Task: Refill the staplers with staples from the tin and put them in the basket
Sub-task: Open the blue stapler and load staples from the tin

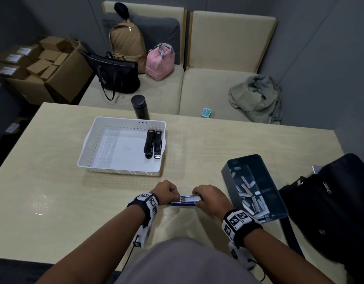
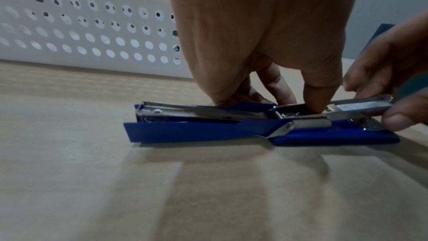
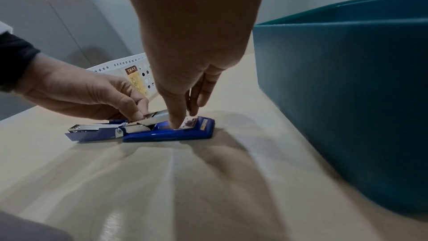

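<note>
We see the blue stapler (image 1: 185,200) lying opened flat on the tabletop (image 1: 218,144), near the tin (image 1: 257,160) of staples (image 1: 254,201); our left hand (image 1: 166,191) pinches its metal middle; our right hand (image 1: 209,198) pinches the staple rail; two black staplers (image 1: 153,144) lie in the white basket (image 1: 91,138).
</note>
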The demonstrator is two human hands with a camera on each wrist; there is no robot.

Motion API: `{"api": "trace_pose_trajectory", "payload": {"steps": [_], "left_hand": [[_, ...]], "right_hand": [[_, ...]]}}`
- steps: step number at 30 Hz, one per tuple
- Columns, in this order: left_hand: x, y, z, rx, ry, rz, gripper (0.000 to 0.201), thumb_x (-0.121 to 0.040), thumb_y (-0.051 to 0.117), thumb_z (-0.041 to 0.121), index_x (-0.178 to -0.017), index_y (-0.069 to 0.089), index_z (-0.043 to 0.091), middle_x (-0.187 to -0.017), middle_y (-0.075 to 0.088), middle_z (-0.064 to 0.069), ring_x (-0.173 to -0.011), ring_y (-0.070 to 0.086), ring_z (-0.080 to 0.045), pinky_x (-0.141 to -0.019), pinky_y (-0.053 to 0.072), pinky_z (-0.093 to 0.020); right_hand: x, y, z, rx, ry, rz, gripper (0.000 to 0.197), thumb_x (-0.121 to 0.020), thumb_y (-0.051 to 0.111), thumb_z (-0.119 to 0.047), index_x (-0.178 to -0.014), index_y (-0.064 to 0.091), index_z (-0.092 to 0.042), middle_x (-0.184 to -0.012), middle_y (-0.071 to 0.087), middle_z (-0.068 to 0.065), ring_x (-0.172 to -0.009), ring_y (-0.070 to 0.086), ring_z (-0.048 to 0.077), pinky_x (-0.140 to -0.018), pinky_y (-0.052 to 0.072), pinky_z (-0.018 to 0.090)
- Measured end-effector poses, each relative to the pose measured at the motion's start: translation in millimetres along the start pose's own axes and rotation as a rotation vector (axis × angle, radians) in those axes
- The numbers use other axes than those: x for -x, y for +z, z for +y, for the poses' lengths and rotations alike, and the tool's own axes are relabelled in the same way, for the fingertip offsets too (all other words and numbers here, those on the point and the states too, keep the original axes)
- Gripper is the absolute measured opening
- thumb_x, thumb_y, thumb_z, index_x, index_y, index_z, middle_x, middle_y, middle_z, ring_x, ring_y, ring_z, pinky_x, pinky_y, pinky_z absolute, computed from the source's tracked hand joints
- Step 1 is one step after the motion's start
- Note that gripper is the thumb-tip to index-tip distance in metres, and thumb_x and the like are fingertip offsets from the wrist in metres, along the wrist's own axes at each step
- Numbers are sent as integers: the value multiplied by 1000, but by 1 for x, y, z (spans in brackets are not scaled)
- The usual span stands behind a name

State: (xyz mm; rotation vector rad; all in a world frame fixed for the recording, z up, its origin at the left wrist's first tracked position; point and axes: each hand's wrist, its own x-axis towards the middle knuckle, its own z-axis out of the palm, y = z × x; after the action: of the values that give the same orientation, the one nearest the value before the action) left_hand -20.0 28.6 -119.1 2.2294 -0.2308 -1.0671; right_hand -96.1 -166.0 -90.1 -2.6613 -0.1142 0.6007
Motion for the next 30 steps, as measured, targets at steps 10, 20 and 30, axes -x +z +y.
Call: {"api": "trace_pose_trajectory", "payload": {"steps": [10,20,30], "left_hand": [[8,-6,-4,-211,145,-50,21,-72,78,30,-91,74,21,-76,62,7,-73,58,-11,-63,45,-20],[39,-45,-32,-1050,453,57,32,-83,58,47,-96,60,18,-97,65,-4,-89,61,-28,-70,44,-36],[48,-24,38,-665,622,304,46,-77,73,28,-119,56,19,-98,69,-3,-86,62,-24,-71,48,-34]], "right_hand": [[-2,-1,-1,-111,97,23,50,-72,79,-14,-119,60,-23,-101,72,-1,-90,65,17,-69,42,23],[-1,-1,0,-113,109,30,46,-72,80,-16,-114,63,-21,-101,72,-1,-90,66,17,-71,46,24],[-5,-10,-1,-287,134,30,42,-62,86,-14,-99,69,-20,-82,62,-6,-75,60,14,-63,44,21]]}}
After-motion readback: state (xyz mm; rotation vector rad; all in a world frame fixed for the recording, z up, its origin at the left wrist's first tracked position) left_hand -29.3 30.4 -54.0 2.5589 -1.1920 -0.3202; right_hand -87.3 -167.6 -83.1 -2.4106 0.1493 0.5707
